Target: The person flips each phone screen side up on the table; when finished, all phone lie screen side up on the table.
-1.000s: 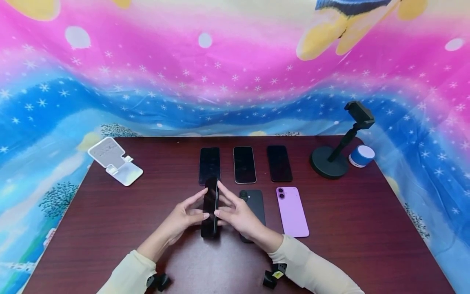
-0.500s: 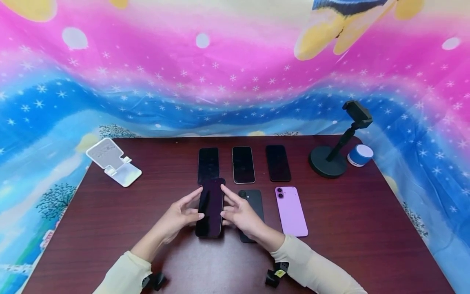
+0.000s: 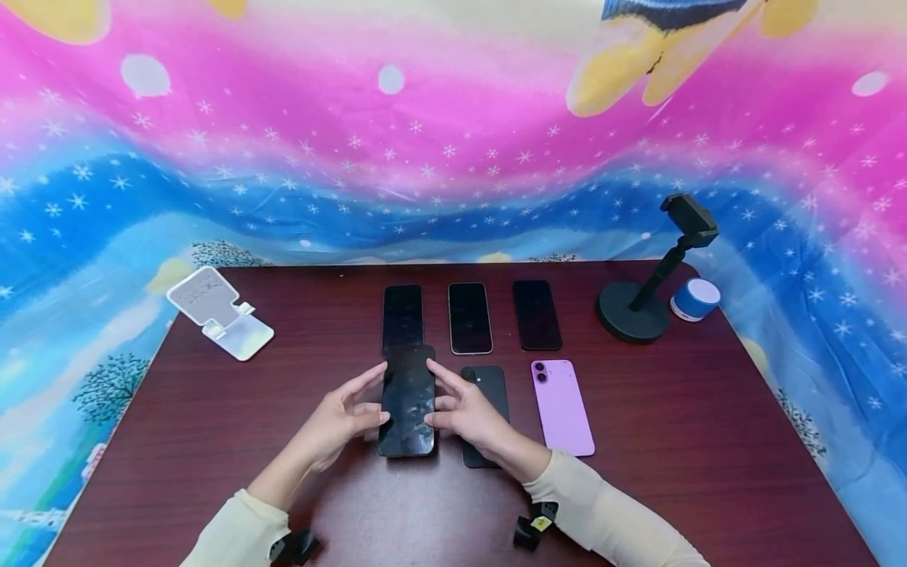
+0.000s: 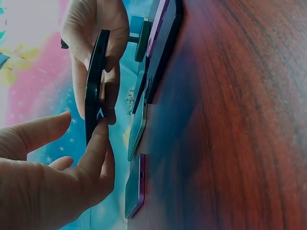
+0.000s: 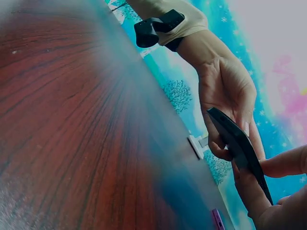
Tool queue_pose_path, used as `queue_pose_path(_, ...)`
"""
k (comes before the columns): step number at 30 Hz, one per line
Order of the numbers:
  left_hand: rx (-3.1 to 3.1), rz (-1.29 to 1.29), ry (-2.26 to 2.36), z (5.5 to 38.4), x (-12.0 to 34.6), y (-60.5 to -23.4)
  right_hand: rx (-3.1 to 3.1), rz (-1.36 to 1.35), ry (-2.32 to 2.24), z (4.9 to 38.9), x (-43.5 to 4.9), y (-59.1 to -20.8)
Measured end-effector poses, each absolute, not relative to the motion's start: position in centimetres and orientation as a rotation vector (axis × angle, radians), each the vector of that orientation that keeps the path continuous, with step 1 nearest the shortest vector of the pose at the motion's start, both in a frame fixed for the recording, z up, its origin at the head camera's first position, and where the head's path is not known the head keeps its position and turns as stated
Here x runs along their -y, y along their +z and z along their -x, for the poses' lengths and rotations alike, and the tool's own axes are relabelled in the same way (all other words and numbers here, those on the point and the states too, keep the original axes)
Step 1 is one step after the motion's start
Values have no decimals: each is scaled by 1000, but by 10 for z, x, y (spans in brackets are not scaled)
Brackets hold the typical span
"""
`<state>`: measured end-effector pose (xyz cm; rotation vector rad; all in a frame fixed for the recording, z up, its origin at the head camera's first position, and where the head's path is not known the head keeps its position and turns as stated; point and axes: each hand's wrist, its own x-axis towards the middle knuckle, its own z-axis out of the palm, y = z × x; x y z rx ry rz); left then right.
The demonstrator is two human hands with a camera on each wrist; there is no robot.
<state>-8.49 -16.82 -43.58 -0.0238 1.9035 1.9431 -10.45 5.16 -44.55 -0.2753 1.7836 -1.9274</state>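
Note:
A black smartphone (image 3: 407,405) is held by both hands above the dark red table, its smudged, glossy face turned up toward the head camera. My left hand (image 3: 347,425) holds its left long edge, thumb nearer me and forefinger toward the far end; fingers support it from below in the left wrist view. My right hand (image 3: 468,417) grips the right edge the same way. In the right wrist view the phone (image 5: 237,143) appears nearly edge-on, with a gap between it and the tabletop. Behind its far end lies another dark phone (image 3: 402,315), partly covered in the head view.
Two more dark-screened phones (image 3: 470,319) lie in the back row. A black phone (image 3: 489,394), face down, is partly under my right hand, beside a lilac phone (image 3: 564,409). A white folding stand (image 3: 220,315) is at left; a black phone holder (image 3: 633,311) and blue speaker (image 3: 696,299) at right.
The held phone has turned from nearly edge-on to showing its full face upward, and light now reflects off it. Both hands keep hold of it in almost the same place.

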Motion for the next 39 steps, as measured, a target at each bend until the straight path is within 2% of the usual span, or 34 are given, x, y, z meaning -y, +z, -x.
queue_pose_path(25, -1757, -6, 1994, 82, 173, -445, -1765, 266, -1837, 105, -45, -457)
queue_pose_path(39, -1758, 73, 1968, 85, 171, -455, -1770, 216, -1785, 103, -38, -461)
